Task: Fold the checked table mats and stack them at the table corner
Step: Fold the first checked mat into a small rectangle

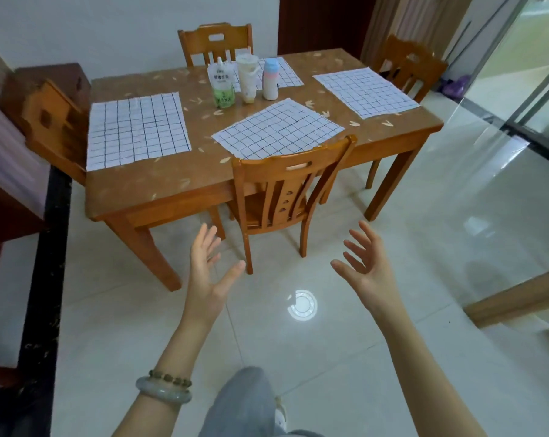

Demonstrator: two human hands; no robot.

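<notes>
Standing on glossy tiles [424, 247], the table [159, 181] carries four flat checked mats [137, 129]; left hand [208, 272] and right hand [366, 263] spread empty.

You are facing a wooden table [159, 184] that is carrying four flat checked mats [137, 129], a drink pouch [222, 86], a cup [247, 80] and a bottle [270, 80].

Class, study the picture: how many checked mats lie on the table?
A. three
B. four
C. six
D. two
B: the left mat, middle mat, right mat and far mat, the last partly behind the bottles, make four.
</notes>
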